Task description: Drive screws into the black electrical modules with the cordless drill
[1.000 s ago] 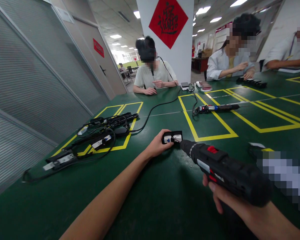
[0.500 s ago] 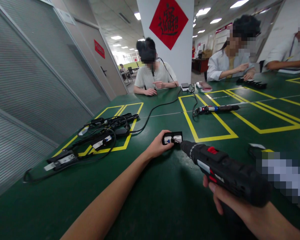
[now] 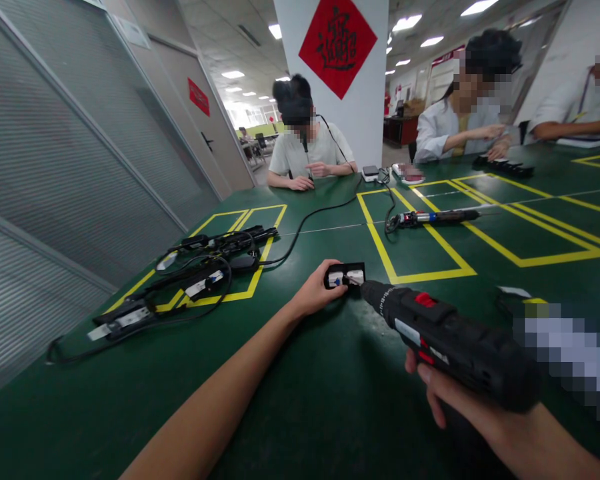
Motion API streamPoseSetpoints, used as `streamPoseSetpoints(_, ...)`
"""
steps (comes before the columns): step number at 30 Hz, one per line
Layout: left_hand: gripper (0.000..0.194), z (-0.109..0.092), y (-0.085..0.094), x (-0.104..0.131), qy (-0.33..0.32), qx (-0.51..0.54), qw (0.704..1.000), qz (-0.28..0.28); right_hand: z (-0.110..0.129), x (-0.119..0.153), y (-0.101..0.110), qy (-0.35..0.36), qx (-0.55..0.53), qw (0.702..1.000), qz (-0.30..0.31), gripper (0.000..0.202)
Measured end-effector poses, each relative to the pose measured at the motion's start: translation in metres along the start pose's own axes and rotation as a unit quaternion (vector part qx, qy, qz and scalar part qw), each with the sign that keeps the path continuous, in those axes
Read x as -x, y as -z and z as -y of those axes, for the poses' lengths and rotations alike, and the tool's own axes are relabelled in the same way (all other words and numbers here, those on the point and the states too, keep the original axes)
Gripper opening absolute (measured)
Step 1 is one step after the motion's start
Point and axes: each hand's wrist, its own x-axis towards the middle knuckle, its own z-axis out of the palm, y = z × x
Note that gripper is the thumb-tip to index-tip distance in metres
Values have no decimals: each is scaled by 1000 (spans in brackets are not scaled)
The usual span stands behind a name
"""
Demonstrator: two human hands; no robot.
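My left hand [image 3: 319, 292] grips the left end of a small black case [image 3: 355, 266] with white parts inside, holding it on the green table. My right hand [image 3: 460, 393] is wrapped round the handle of a black cordless drill [image 3: 445, 333] with red buttons. The drill points left and away from me, and its thin bit reaches the white parts in the case. Whether the tip touches a screw is too small to tell.
Black power strips and cables [image 3: 205, 277] lie on the left, one cable [image 3: 310, 217] running to the far edge. A pen-shaped tool [image 3: 435, 217] lies beyond the drill. A blurred-out object [image 3: 570, 347] sits at the right. Several people work across the table [image 3: 300, 393].
Both my hands, the case and the drill stay practically where they were. Across the table, the hand of a person in a white coat has shifted slightly.
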Motion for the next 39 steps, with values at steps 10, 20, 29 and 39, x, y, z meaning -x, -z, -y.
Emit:
streamPoseSetpoints(10, 51, -2, 0, 0, 4, 0, 1000, -3, 0, -2, 3, 19, 18, 999, 22, 37)
streamPoseSetpoints(20, 51, -1, 0, 0, -5, -2, 1000, -4, 4, -1, 0, 14, 6, 1000, 4, 32)
streamPoseSetpoints(29, 52, -1, 0, 0, 1, 6, 1000, 3, -3, -1, -1, 8, 4, 1000, -13, 34)
streamPoseSetpoints(39, 52, 0, -1, 0, 9, 4, 1000, 0, 1, -2, -2, 33, 33, 999, -19, 33)
